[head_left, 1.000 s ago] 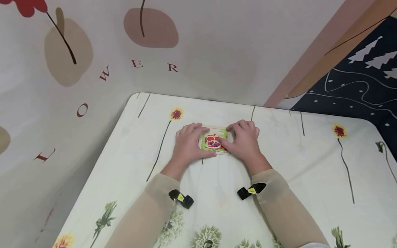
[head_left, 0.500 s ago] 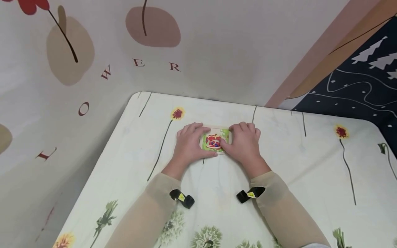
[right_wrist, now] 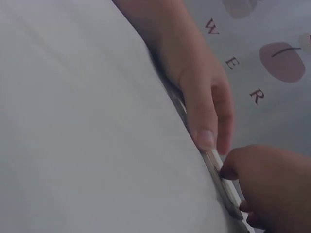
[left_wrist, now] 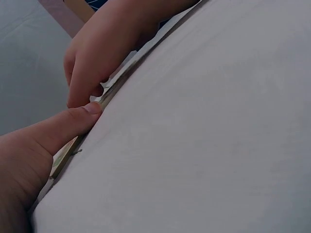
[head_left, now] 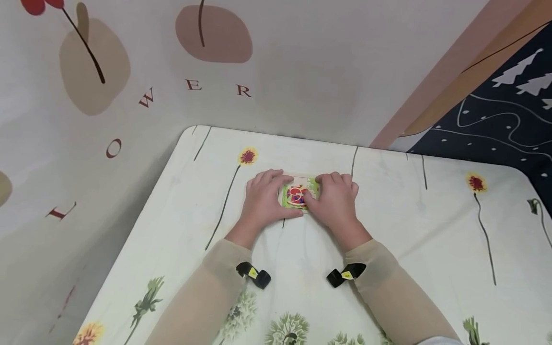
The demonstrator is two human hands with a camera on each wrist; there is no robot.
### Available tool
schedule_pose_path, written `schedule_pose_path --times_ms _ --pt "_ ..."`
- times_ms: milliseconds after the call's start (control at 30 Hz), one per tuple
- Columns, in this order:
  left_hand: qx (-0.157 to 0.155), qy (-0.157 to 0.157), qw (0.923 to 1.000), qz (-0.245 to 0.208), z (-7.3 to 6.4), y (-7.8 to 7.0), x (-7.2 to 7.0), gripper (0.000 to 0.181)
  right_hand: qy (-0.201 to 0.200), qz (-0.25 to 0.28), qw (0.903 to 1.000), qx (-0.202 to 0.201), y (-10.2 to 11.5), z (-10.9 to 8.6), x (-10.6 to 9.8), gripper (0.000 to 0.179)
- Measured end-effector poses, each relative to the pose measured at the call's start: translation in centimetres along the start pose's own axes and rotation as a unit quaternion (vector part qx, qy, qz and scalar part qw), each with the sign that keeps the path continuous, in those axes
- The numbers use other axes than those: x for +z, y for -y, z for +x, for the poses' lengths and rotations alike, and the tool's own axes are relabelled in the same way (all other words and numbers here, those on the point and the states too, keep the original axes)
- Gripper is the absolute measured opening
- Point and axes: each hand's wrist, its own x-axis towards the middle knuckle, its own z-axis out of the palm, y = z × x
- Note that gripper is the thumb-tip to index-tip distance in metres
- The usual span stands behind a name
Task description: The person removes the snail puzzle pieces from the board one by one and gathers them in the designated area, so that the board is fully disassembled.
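A small wooden puzzle board (head_left: 296, 195) with a green and red picture lies flat on the table (head_left: 409, 225). My left hand (head_left: 263, 201) grips its left side, thumb along the near edge and fingers over the far edge. From the right, my right hand (head_left: 334, 201) covers the other half, its fingers curled over the far edge and its thumb on the picture. In the left wrist view my left thumb (left_wrist: 73, 126) meets the right hand's fingers (left_wrist: 92, 63) at the board's edge (left_wrist: 65, 156). The right wrist view shows the board's thin edge (right_wrist: 219, 177) between both hands.
A pale cloth printed with flowers covers the table. A wall with brown leaf shapes and letters (head_left: 194, 86) rises right behind it and along the left. Dark patterned fabric (head_left: 496, 110) hangs at the far right.
My right hand has slid left over the board and now covers more of the picture. The left hand has kept its hold, and the board has stayed in place.
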Motion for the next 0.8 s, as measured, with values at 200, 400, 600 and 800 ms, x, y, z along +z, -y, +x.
schedule_pose_path --times_ms 200,400,600,800 --pt "0.002 0.001 1.0 -0.003 0.0 0.0 0.1 0.091 -0.007 -0.021 0.9994 0.026 0.4 -0.3 0.0 0.055" --pt "0.007 -0.002 1.0 -0.001 0.1 0.1 0.1 0.09 -0.008 -0.014 0.9996 0.022 0.5 -0.2 0.0 0.051" --pt "0.009 -0.003 0.9999 -0.003 0.0 0.1 0.0 0.088 -0.018 -0.006 0.9997 0.017 1.0 -0.5 0.1 0.051" --pt "0.009 -0.004 0.9999 -0.003 0.0 0.1 0.0 0.087 -0.022 0.005 0.9995 0.021 1.2 -0.5 0.2 0.048"
